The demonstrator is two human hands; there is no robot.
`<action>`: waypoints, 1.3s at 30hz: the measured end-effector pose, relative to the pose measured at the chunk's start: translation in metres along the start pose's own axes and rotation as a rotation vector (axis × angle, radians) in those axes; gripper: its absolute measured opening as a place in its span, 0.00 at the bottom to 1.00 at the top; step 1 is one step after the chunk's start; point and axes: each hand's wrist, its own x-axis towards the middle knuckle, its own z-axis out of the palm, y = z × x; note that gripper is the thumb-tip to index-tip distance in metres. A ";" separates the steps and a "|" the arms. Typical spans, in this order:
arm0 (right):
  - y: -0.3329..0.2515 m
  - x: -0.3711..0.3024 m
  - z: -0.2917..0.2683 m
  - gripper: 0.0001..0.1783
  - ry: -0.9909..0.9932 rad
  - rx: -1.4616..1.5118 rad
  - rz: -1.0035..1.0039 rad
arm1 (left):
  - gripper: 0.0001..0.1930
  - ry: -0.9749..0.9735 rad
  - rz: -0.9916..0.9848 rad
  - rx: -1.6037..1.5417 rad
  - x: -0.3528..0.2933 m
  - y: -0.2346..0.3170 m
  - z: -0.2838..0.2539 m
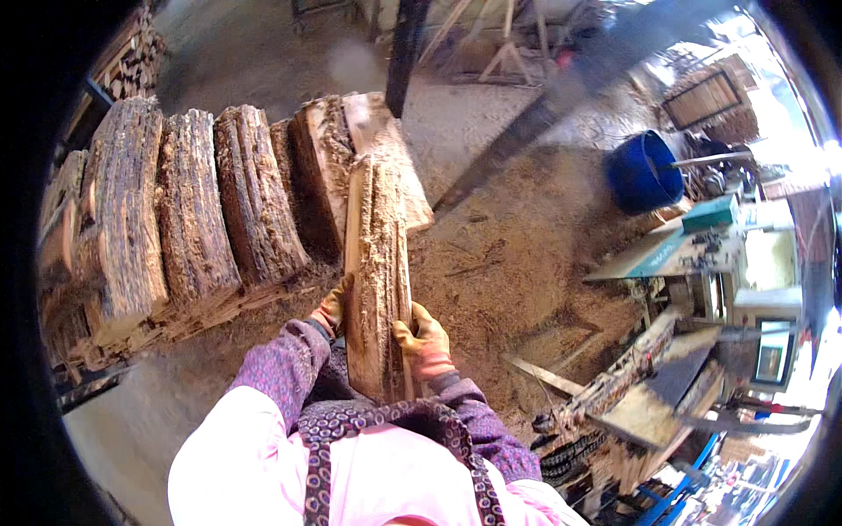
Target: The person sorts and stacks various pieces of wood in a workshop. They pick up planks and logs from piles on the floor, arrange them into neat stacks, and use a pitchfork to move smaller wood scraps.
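A long, rough slab of wood (377, 280) with fibrous bark stands lengthwise in front of my body, its far end over a pale, sawn wood block (329, 153). My left hand (335, 302), in a tan-orange work glove, grips the slab's left edge; its fingers are partly hidden behind the wood. On the opposite edge, my right hand (424, 342), gloved alike, has its thumb and fingers wrapped round the slab. To the left, several bark-faced slabs (189, 206) lie side by side in a stack.
Sawdust and chips cover the brown floor (491, 254). A dark post (408, 53) rises beyond the stack. At right stand a blue barrel (645, 173), a workbench (658, 250) with a teal box (710, 213) on it, and a heap of boards and offcuts (649, 403).
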 end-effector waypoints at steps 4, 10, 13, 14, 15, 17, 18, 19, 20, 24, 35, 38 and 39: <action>-0.030 -0.136 -0.077 0.24 0.029 -0.139 -0.092 | 0.37 -0.106 0.091 0.209 -0.069 -0.091 0.082; -0.043 -0.336 -0.188 0.24 0.468 0.115 -0.414 | 0.36 -0.419 0.158 0.248 -0.111 -0.169 0.157; -0.057 -0.428 -0.249 0.24 0.692 0.150 -0.461 | 0.34 -0.554 0.158 0.304 -0.132 -0.187 0.229; -0.059 -0.452 -0.263 0.24 0.697 0.242 -0.445 | 0.35 -0.590 0.152 0.314 -0.152 -0.190 0.260; -0.054 -0.471 -0.270 0.24 0.701 0.308 -0.394 | 0.35 -0.634 0.109 0.285 -0.160 -0.203 0.277; -0.042 -0.490 -0.278 0.24 0.689 0.491 -0.388 | 0.32 -0.737 0.194 0.457 -0.150 -0.226 0.295; -0.035 -0.496 -0.279 0.25 0.657 0.550 -0.358 | 0.31 -0.790 0.246 0.532 -0.149 -0.235 0.303; -0.021 -0.489 -0.272 0.25 0.619 0.589 -0.346 | 0.29 -0.860 0.448 0.721 -0.141 -0.254 0.309; 0.001 -0.483 -0.264 0.26 0.596 0.585 -0.331 | 0.29 -0.886 0.432 0.713 -0.141 -0.282 0.321; 0.085 -0.483 -0.236 0.27 0.586 0.503 -0.293 | 0.31 -0.908 0.027 0.446 -0.169 -0.363 0.382; -0.064 -0.567 -0.278 0.66 1.260 -0.162 -0.446 | 0.43 -1.209 -0.042 0.592 -0.270 -0.396 0.538; -0.078 -0.566 -0.343 0.59 1.196 0.052 -0.634 | 0.50 -1.329 0.124 0.660 -0.270 -0.409 0.600; -0.086 -0.564 -0.369 0.57 1.169 0.113 -0.669 | 0.51 -1.342 0.320 0.826 -0.253 -0.414 0.624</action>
